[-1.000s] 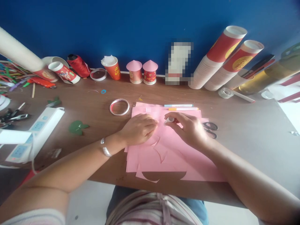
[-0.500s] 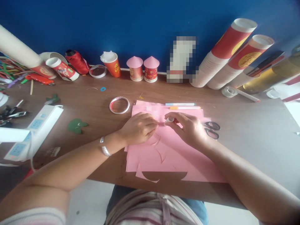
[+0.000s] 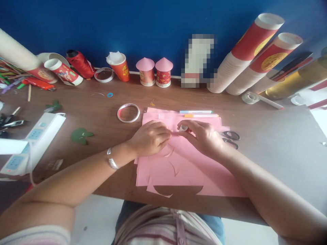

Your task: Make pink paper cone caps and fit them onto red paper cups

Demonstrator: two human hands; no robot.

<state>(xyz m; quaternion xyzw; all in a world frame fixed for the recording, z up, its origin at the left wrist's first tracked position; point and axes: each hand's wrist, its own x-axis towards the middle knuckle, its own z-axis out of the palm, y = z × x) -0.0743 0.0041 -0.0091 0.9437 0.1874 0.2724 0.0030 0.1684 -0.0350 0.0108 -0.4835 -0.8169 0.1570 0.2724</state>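
Observation:
My left hand [image 3: 152, 137] is closed in a pinch over the pink paper sheets [image 3: 184, 170], with its fingertips on what looks like a thin edge of pink paper. Facing it, my right hand [image 3: 204, 136] grips a small white tube [image 3: 183, 128] that looks like a glue stick, its round end turned toward my left fingers. Most of the tube is hidden in the palm. Cut curves and scraps show in the sheets. Two markers [image 3: 199, 115] lie along their far edge beside a clear piece [image 3: 163, 116]. Black-handled scissors [image 3: 231, 136] lie by my right wrist.
Two pink-roofed paper cups [image 3: 163, 78] stand at the blue wall. Leaning cup stacks [image 3: 230, 69] are at the right. A tape roll [image 3: 128, 113] and green cut-out [image 3: 81, 136] lie left of the paper, with a power strip [image 3: 38, 139] farther left.
The view has shifted slightly. Both hands hold nearly the same pose over the paper; the white tube's end is turned a little more toward my left fingers.

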